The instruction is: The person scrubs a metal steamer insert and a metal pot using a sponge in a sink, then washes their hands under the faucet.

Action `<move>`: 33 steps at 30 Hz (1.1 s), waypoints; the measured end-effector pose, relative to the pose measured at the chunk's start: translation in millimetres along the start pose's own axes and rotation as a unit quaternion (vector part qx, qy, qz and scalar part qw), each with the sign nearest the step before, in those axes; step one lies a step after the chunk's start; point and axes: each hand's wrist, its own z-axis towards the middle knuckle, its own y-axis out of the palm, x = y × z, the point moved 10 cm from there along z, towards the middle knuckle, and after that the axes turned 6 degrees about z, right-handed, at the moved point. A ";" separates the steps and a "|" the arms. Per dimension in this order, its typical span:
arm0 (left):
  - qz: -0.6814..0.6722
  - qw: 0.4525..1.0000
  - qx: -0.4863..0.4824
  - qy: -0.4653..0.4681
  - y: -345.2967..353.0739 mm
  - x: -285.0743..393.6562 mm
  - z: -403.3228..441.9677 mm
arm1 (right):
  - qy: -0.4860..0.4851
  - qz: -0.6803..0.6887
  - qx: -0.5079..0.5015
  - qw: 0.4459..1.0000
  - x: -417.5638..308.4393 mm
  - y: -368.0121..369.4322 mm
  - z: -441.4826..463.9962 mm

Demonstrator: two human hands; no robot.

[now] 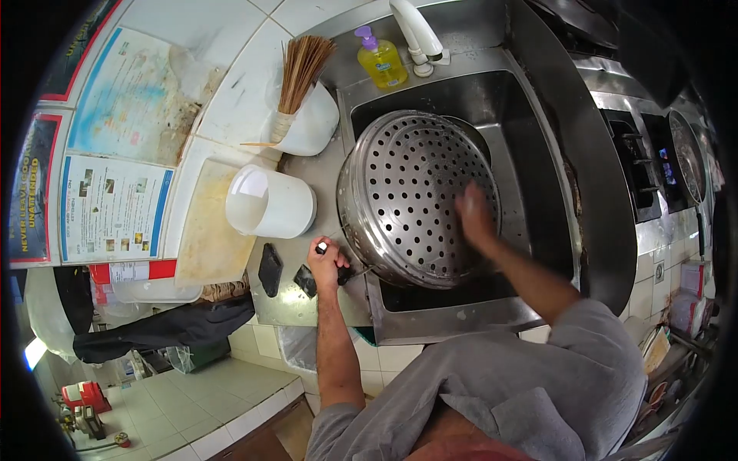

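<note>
A large round steel steamer pan (419, 192) with a perforated face lies tilted over the sink (553, 253), covering much of the basin. Beside its lower left rim, my left hand (324, 263) is closed around a black handle, which seems to join the pan by a short metal piece. My right hand (475, 213) is over the right part of the perforated face. Motion smears its fingers, so I cannot make out whether they hold anything or touch the metal.
Left of the sink stand a white bucket (286, 206) and a white container (315, 123) with a stick brush (302, 77). Dark pads (270, 270) lie on the counter. A yellow soap bottle (382, 63) and white faucet (417, 34) are at the back; a stove (634, 161) is right.
</note>
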 end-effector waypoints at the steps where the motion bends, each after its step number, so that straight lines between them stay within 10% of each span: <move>1: -0.004 1.000 -0.001 0.004 1.1 0.8 -0.5 | 0.057 -0.129 -0.074 0.987 30.0 17.5 51.9; 3: 0.001 1.000 -0.003 0.010 -0.7 1.4 -1.8 | 0.125 -0.044 -0.095 0.987 -21.4 38.1 108.8; 9: 0.011 1.000 -0.008 0.024 -1.1 -0.1 3.3 | -0.342 0.017 -0.173 0.924 -218.2 67.9 -63.4; 11: 0.008 1.000 -0.004 0.019 -3.9 -0.7 3.9 | -0.294 0.035 -0.232 0.927 -168.2 30.3 -98.9; 12: 0.000 1.000 -0.003 0.017 -2.5 -1.8 3.5 | 0.007 0.175 -0.190 0.966 -94.6 16.6 -73.5; 14: -0.013 1.000 -0.012 0.025 1.4 -0.7 0.9 | 0.264 0.129 -0.109 0.950 34.7 -11.1 -45.8; 18: 0.008 1.000 -0.010 0.026 3.4 4.4 5.4 | 0.075 -0.111 -0.073 0.988 -10.3 -1.8 -54.6; 22: -0.006 1.000 0.000 0.023 -1.0 1.0 3.4 | -0.224 -0.013 -0.172 0.959 -131.1 21.3 -108.1; 23: -0.009 1.000 -0.007 0.021 0.2 0.1 2.7 | -0.079 0.155 -0.165 0.971 -70.3 37.5 -67.6; 28: -0.006 1.000 -0.003 0.025 -0.6 1.7 4.7 | 0.074 -0.109 -0.026 0.991 18.4 69.6 151.3; 33: -0.022 0.999 -0.006 0.026 0.4 5.5 3.4 | -0.247 -0.009 -0.128 0.960 -199.6 83.1 -17.0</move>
